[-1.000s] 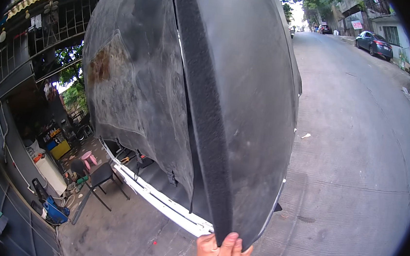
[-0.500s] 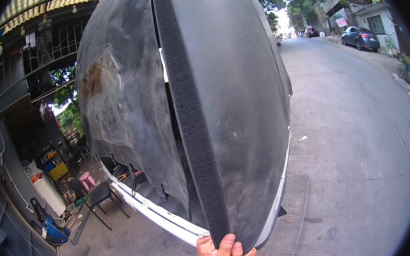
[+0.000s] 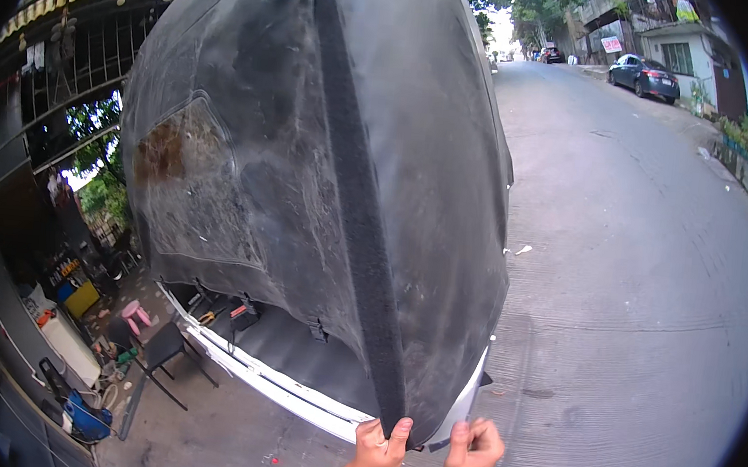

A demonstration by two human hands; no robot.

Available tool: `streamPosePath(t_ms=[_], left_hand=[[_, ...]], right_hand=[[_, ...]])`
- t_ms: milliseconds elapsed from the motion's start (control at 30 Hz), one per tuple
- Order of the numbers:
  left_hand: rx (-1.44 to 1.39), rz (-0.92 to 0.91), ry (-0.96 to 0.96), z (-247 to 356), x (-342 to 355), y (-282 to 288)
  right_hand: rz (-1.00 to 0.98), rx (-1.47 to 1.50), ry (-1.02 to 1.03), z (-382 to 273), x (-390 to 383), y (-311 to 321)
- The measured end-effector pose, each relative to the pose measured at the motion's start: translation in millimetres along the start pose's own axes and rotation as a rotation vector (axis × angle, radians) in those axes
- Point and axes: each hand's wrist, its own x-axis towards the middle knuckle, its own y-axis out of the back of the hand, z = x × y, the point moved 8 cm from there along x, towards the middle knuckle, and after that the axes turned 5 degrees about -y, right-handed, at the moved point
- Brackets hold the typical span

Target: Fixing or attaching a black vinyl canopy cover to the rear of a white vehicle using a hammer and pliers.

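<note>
A large black vinyl cover [image 3: 435,194] stretches over the back of a white vehicle. Down its rear corner runs a fuzzy black hook-and-loop strip [image 3: 354,205]. My left hand [image 3: 379,452] is closed on the bottom tip of the cover where the strip ends, thumb on top. Just to the right, apart from the cover, my right hand [image 3: 472,456] has its fingers curled and thumb raised; whether anything is in it is hidden. A short dark strap end [image 3: 438,446] shows between the hands. Under the cover's raised rear flap [image 3: 208,192], which has a worn brown patch, the dark cargo bed [image 3: 296,356] is visible.
The vehicle's white rear edge [image 3: 280,394] lies below the flap. Left stand a black chair [image 3: 165,349], a pink stool [image 3: 137,311] and a blue machine [image 3: 89,418] by a cluttered workshop. A concrete road [image 3: 610,281] runs along the right, with a parked dark car [image 3: 644,77] farther up.
The gap beside the strip has closed as the rear flap and corner panel came together. My right hand has let go of the cover's tip and moved right; my left still grips it.
</note>
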Motion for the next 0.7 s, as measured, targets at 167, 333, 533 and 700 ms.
streamPosePath(t_ms=[167,333,533,700], left_hand=[[0.050,-0.108,0.054,-9.0,16.0,-13.9],[0.071,0.219,-0.294,46.9,194.8,67.6],[0.529,0.517,-0.808,140.6,404.2,143.6],[0.685,0.443,-0.926,150.0,508.4,142.5]], right_hand=[[-0.125,-0.054,0.786,-231.7,103.9,-60.4],[-0.066,-0.351,1.262,-369.7,173.6,-124.5],[0.149,-0.580,1.528,-468.7,227.6,-192.7],[0.321,-0.841,1.620,-493.4,270.2,-238.4]])
